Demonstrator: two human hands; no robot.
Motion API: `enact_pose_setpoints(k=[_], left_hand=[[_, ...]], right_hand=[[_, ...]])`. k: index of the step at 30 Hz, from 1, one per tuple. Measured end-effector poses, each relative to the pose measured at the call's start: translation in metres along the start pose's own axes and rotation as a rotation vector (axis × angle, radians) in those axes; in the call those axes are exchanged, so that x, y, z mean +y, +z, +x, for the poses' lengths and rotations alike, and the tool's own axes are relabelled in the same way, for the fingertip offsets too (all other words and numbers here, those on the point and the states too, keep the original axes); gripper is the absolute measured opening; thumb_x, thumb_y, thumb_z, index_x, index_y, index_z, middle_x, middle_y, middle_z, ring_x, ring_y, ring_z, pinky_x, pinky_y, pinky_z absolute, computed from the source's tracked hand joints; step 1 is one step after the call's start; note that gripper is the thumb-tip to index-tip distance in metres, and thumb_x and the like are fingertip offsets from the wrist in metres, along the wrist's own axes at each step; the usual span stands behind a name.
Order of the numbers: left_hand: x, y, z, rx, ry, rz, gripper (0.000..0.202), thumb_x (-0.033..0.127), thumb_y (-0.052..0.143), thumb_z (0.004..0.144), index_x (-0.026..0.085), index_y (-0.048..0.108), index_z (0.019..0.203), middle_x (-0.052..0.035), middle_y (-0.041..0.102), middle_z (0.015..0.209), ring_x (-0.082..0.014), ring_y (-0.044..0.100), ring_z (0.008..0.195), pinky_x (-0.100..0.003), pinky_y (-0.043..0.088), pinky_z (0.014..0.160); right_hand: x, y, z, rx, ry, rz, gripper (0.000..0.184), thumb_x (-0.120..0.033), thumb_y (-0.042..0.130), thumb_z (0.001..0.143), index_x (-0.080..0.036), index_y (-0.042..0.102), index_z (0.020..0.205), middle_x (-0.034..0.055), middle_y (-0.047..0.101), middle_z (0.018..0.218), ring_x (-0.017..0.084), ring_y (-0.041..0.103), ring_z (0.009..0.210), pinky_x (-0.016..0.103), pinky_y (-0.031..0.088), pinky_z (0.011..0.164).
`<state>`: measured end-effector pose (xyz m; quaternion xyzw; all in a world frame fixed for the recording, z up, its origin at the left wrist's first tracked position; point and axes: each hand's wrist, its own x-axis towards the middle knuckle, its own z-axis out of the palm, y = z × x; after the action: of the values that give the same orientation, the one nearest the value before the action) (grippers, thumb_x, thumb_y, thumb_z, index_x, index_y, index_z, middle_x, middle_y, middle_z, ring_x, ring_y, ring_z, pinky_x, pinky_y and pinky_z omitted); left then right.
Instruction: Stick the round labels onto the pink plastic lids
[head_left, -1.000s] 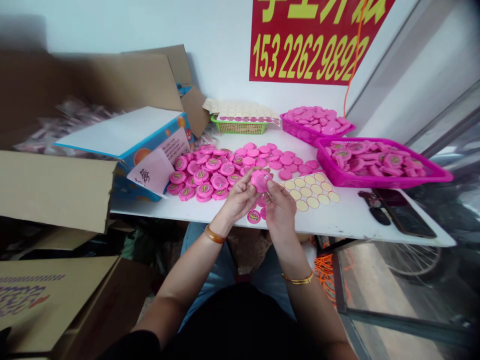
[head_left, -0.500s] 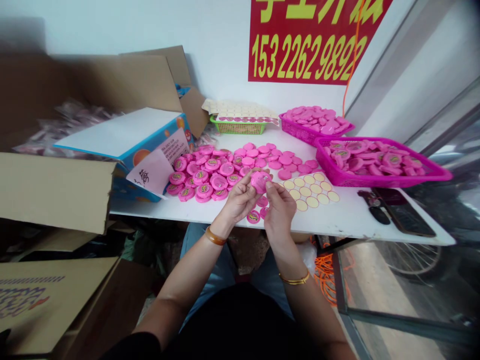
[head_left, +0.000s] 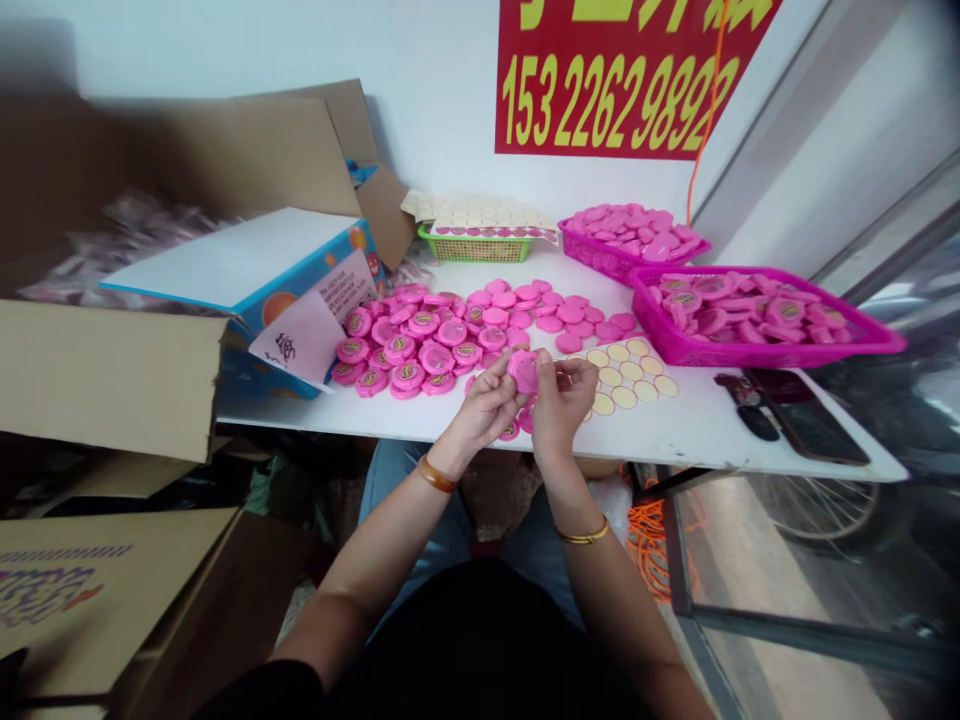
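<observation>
A white worktop (head_left: 675,425) carries a magenta plastic basket (head_left: 679,350) at right and a heap of pink, round plastic cases (head_left: 420,350) at left. Above its near edge are the left hand (head_left: 484,405) and right hand (head_left: 564,400). The left fingers close around one pink, disc-shaped plastic case (head_left: 523,371), held between the hands, broad face tilted up towards the wearer; its near-round outline makes any long axis hard to tell. The right fingers curl in at its right edge, their grip partly hidden.

Head-worn view, facing forward and down
</observation>
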<state>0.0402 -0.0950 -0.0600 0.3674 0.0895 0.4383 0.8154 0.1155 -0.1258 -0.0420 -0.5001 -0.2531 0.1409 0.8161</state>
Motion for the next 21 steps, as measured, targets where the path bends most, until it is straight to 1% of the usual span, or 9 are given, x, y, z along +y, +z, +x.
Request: enact_pose_setpoints(k=[3, 5, 7, 9, 12, 14, 16, 19, 21], left_hand=[[0.001, -0.005, -0.002, 0.038, -0.008, -0.003, 0.038, 0.027, 0.078, 0.069, 0.018, 0.065, 0.103, -0.0068, 0.069, 0.107, -0.0192, 0.062, 0.108, -0.033, 0.047, 0.098], [0.010, -0.009, -0.001, 0.079, -0.004, -0.010, 0.024, 0.026, 0.075, 0.072, 0.016, 0.063, 0.090, -0.0061, 0.070, 0.099, -0.0197, 0.064, 0.103, -0.037, 0.048, 0.098], [0.026, -0.014, 0.002, 0.127, 0.003, -0.003, 0.014, 0.022, 0.070, 0.076, 0.017, 0.059, 0.082, -0.0036, 0.069, 0.087, -0.0184, 0.066, 0.097, -0.039, 0.050, 0.096], [0.043, -0.018, 0.009, 0.145, -0.007, 0.037, 0.010, 0.019, 0.066, 0.077, 0.017, 0.057, 0.081, -0.0017, 0.067, 0.080, -0.0162, 0.067, 0.087, -0.038, 0.053, 0.091], [0.059, -0.018, 0.021, 0.154, -0.112, 0.202, 0.012, 0.018, 0.064, 0.071, 0.015, 0.057, 0.081, -0.0025, 0.066, 0.076, -0.0158, 0.067, 0.072, -0.032, 0.056, 0.072], [0.062, -0.014, 0.026, 0.182, -0.195, 0.458, 0.014, 0.019, 0.065, 0.067, 0.014, 0.059, 0.078, -0.0032, 0.066, 0.071, -0.0165, 0.065, 0.064, -0.029, 0.053, 0.060], [0.060, -0.009, 0.029, 0.171, -0.211, 0.832, 0.014, 0.021, 0.069, 0.065, 0.013, 0.063, 0.076, -0.0028, 0.065, 0.065, -0.0154, 0.062, 0.060, -0.026, 0.049, 0.057], [0.054, -0.001, 0.031, 0.043, -0.062, 1.319, 0.016, 0.026, 0.072, 0.065, 0.014, 0.070, 0.075, -0.0036, 0.067, 0.071, -0.0151, 0.062, 0.068, -0.024, 0.046, 0.063], [0.051, 0.003, 0.033, -0.044, 0.021, 1.468, 0.016, 0.028, 0.074, 0.065, 0.015, 0.072, 0.074, -0.0034, 0.068, 0.072, -0.0155, 0.061, 0.070, -0.024, 0.044, 0.063]], right_hand=[[0.009, -0.014, 0.022, -0.038, 0.038, -0.037, 0.023, -0.039, 0.065, 0.077, -0.022, 0.050, 0.078, -0.0057, 0.054, 0.068, 0.009, 0.052, 0.060, 0.023, 0.044, 0.061], [0.014, -0.035, 0.041, -0.137, 0.049, -0.136, 0.019, -0.039, 0.059, 0.081, -0.022, 0.053, 0.082, -0.0050, 0.058, 0.066, 0.012, 0.055, 0.059, 0.025, 0.045, 0.059], [0.017, -0.064, 0.054, -0.260, -0.101, -0.441, 0.018, -0.038, 0.057, 0.082, -0.021, 0.060, 0.085, 0.0000, 0.065, 0.075, 0.016, 0.062, 0.071, 0.030, 0.048, 0.070], [0.018, -0.096, 0.058, -0.485, -0.243, -0.832, 0.024, -0.041, 0.055, 0.085, -0.020, 0.066, 0.090, 0.0076, 0.072, 0.087, 0.022, 0.065, 0.087, 0.039, 0.048, 0.082], [0.019, -0.136, 0.042, -0.763, -0.426, -1.092, 0.040, -0.047, 0.060, 0.083, -0.019, 0.066, 0.111, 0.0154, 0.065, 0.124, 0.031, 0.057, 0.118, 0.047, 0.043, 0.097], [0.020, -0.155, 0.027, -0.778, -0.536, -1.183, 0.049, -0.047, 0.061, 0.083, -0.020, 0.060, 0.124, 0.0145, 0.057, 0.137, 0.032, 0.050, 0.128, 0.051, 0.037, 0.104], [0.022, -0.168, 0.016, -0.737, -0.624, -1.187, 0.043, -0.041, 0.061, 0.084, -0.023, 0.062, 0.124, 0.0113, 0.058, 0.136, 0.030, 0.051, 0.128, 0.050, 0.037, 0.106], [0.026, -0.181, 0.009, -0.628, -0.693, -1.058, 0.024, -0.027, 0.058, 0.086, -0.026, 0.070, 0.107, 0.0061, 0.071, 0.116, 0.024, 0.063, 0.111, 0.045, 0.044, 0.101], [0.028, -0.187, 0.010, -0.550, -0.695, -0.967, 0.021, -0.022, 0.057, 0.086, -0.026, 0.072, 0.099, 0.0049, 0.075, 0.102, 0.021, 0.068, 0.098, 0.042, 0.049, 0.096]])
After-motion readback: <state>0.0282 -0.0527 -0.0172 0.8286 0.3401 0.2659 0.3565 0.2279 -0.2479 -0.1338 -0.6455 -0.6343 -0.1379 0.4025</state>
